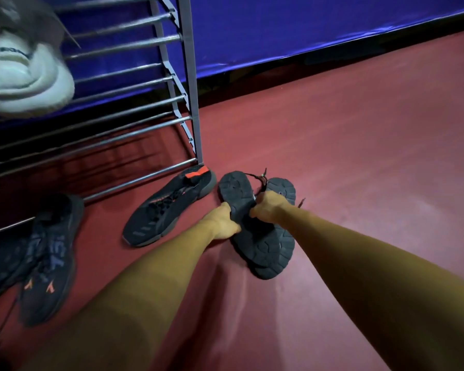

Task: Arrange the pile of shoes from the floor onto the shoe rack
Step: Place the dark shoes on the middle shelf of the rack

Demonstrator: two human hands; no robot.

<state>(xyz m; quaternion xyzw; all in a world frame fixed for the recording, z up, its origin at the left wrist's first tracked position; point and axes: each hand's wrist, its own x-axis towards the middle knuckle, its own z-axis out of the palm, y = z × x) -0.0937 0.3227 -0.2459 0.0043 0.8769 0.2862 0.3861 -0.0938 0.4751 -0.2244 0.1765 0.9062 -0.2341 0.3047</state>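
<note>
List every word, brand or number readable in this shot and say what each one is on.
White sneaker on the metal shoe rack: dark heel lettering, too blurred to read.
Dark blue sneaker on the red floor: large pale side lettering, not legible; orange marks near the toe.
Nothing else carries text.

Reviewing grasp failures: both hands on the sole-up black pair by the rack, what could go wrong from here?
1. The left hand and right hand pinch the overlapping black shoes at their edges; one could slip out when lifted.
2. Loose laces trail at the far end and may snag.
3. The rack is only thin bars; a shoe set askew may drop through.
</note>
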